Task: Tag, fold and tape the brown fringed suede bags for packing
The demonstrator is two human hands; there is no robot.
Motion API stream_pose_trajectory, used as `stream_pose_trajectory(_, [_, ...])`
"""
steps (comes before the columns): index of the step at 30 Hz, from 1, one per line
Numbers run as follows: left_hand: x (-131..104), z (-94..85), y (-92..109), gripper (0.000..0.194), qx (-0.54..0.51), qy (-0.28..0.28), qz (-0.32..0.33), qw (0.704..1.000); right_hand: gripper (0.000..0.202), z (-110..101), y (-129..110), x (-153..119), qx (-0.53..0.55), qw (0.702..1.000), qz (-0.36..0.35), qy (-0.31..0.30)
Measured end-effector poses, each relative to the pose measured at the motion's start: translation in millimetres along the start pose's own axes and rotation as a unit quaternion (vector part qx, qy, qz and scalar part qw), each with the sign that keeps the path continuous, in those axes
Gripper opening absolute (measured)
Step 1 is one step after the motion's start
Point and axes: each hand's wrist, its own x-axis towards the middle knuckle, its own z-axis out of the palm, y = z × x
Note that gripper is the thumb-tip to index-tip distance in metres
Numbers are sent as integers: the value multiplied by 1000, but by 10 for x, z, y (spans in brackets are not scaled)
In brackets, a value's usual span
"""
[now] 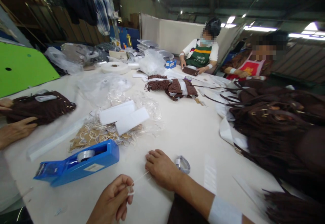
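Observation:
My left hand (115,198) is closed in a pinch on a white string (140,177), a loop of which shows at the fingertips. The string runs taut to my right hand (162,168), which lies palm down on the white table with its fingers together; its grip on the string is partly hidden underneath. Just beyond my right wrist lies a small grey coil (183,164). Below my right forearm, a dark brown item (186,210) shows at the bottom edge. Left of my hands stands a blue tape dispenser (83,163) with a roll in it.
Brown tags with white strings (101,136) lie under white paper strips (132,120). Dark brown fringed bags (279,115) are heaped at right. Wrapped brown bundles (181,87) lie farther back. Another person's hand (19,130) holds a brown bag (42,107) at left; two co-workers sit across.

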Motion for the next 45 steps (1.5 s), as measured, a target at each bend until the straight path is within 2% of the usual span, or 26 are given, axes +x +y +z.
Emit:
stream_pose_trajectory(1, [-17,17,46,33,-10,-6,-8,1000,17,-39,-25,-62,17,1000,8,-11])
stream_pose_trajectory(2, [-31,41,88,34,-17,-11,-16,1000,26,-85,-55,-120,44,999,19,-19])
stream_pose_trajectory(6, [-69,161,208,33,-23,-47,-31,998,88,-255,-192,-267,220,975,15,-7])
stream_pose_trajectory(8, [-72,195,239,32,-20,-71,-33,997,96,-243,-236,-271,292,956,-2,-2])
stream_pose_trajectory(12, [-40,162,246,33,-2,-52,-17,999,73,4,-246,-213,295,955,42,2])
stream_pose_trajectory(17, [34,84,159,34,14,-27,-15,999,47,288,-224,-207,313,945,81,47])
stream_pose_trajectory(20, [73,78,106,35,-1,-19,-18,1000,28,342,-202,-215,369,918,132,55])
stream_pose_trajectory(23, [105,87,64,35,-21,4,-21,1000,12,351,-179,-196,456,871,175,47])
stream_pose_trajectory(26, [116,116,2,42,-10,55,-5,998,7,334,-172,-168,502,844,183,46])
stream_pose_trajectory(29, [85,173,-89,47,54,154,74,984,4,320,-180,-153,512,837,186,49])
stream_pose_trajectory(31, [50,207,-153,42,114,190,115,968,3,322,-187,-147,514,836,187,47])
stream_pose_trajectory(34, [6,212,-223,31,231,169,117,951,3,324,-195,-132,512,836,192,48])
stream_pose_trajectory(38, [-17,175,-222,26,416,148,125,889,7,285,-189,-111,502,840,198,54])
stream_pose_trajectory(40, [-9,180,-200,22,454,130,140,870,9,254,-178,-107,498,843,197,52])
stream_pose_trajectory(42, [19,210,-190,22,468,115,140,865,9,229,-166,-108,494,846,195,50])
stream_pose_trajectory(45, [94,283,-219,33,470,128,126,864,9,218,-153,-116,489,850,188,47])
